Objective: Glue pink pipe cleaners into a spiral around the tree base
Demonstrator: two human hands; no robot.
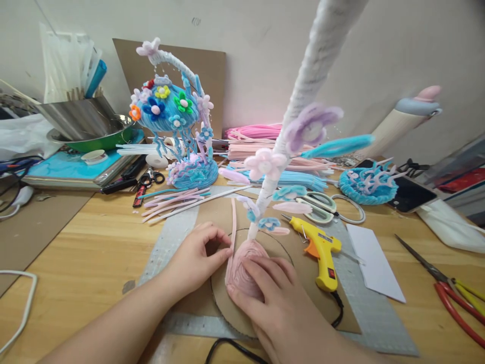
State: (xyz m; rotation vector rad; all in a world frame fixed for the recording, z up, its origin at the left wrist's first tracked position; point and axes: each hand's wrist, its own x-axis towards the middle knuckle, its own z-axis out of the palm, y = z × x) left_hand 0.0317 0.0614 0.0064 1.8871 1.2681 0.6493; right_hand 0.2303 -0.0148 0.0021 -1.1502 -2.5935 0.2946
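My left hand [199,253] is closed, pinching a pale pink pipe cleaner [233,222] between thumb and forefinger. The strip runs down along the left edge of a pink pipe-cleaner coil [248,250]. Across that coil lies my right hand [278,298], its fingers apart and its thumb at the lower left edge. Out of the coil rises a white wrapped stem [280,139], leaning right and carrying a pink flower [265,163], a purple flower [312,126] and small blue ones. Under the coil is cardboard [227,308] with a round outline.
A yellow glue gun [322,247] lies right of my hands, its black cord trailing below. Green-handled scissors [322,206] and red-handled scissors [450,298] are further right. Behind stand a blue flowered jellyfish ornament [166,111] and bundles of pipe cleaners [253,149].
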